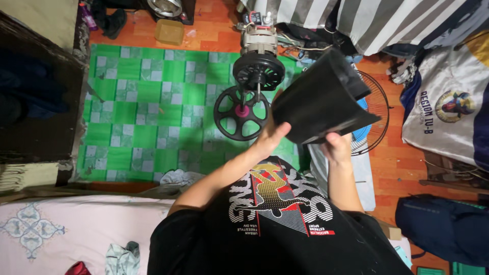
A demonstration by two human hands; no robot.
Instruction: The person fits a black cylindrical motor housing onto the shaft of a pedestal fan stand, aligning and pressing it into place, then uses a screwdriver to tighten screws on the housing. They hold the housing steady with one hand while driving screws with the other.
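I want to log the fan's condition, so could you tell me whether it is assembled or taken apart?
Taken apart. The motor lies bare on the floor, the wire grille lies separately, and both hands hold a black housing piece.

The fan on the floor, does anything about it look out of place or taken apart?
Yes. The fan motor lies bare on the floor, with no blade or guard on it. The wire guard lies apart to the right. Both hands, left and right, hold a black housing.
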